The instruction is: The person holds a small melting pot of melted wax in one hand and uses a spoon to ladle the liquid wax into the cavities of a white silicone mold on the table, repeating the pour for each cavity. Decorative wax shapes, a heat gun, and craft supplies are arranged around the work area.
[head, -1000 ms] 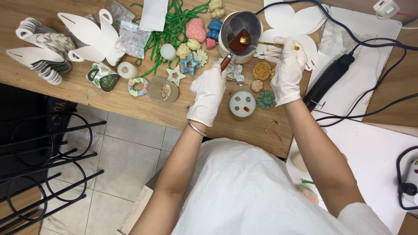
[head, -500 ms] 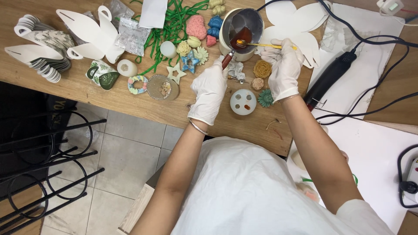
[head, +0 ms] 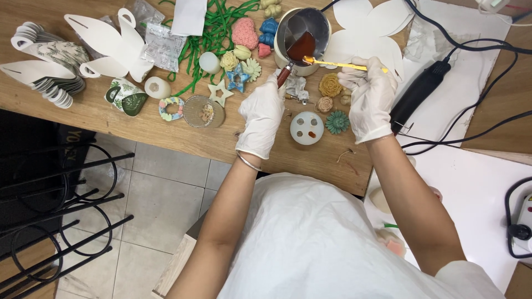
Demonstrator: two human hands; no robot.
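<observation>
My left hand [head: 261, 113], in a white glove, grips the dark red handle of a small steel melting pot [head: 302, 33] that stands on the wooden table [head: 94, 113]. Brown-red liquid fills the pot's bottom. My right hand [head: 370, 94], also gloved, holds a thin golden spoon [head: 338, 65] level, its bowl at the pot's near rim. Just below the two hands lies a round white mould [head: 306, 128] with small cavities, one holding a red spot.
Coloured wax flowers, stars and hearts [head: 244, 32] lie around the pot, with green strands [head: 213, 27]. White paper cut-outs [head: 105, 36] and stacked cups [head: 47, 61] sit at left. A black tool [head: 418, 94] with cables lies at right. Black metal racks [head: 50, 205] stand on the floor.
The spoon's bowl has come out of the liquid to the pot's near rim. My left hand has stayed on the handle.
</observation>
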